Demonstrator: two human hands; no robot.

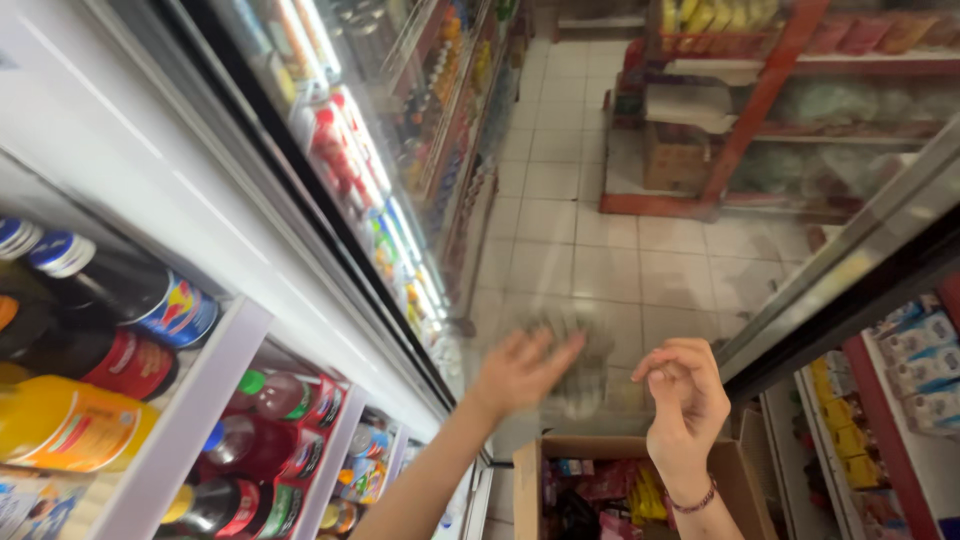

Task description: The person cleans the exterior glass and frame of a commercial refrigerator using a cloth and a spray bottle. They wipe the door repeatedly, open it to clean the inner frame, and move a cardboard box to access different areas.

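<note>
My left hand reaches forward, blurred by motion, with its fingers spread and nothing in it. My right hand hovers beside it with loosely curled fingers that hold nothing, and a bead bracelet sits on its wrist. Both hands are above an open cardboard box filled with colourful snack packets. To my left is an open cooler with white shelves of lying drink bottles: a dark bottle, an orange bottle and red-labelled bottles.
The cooler's open glass door swings out at the right. More glass-fronted coolers run along the left. A white tiled floor leads to a red shelf rack holding goods and a cardboard box. Small packaged goods fill shelves at far right.
</note>
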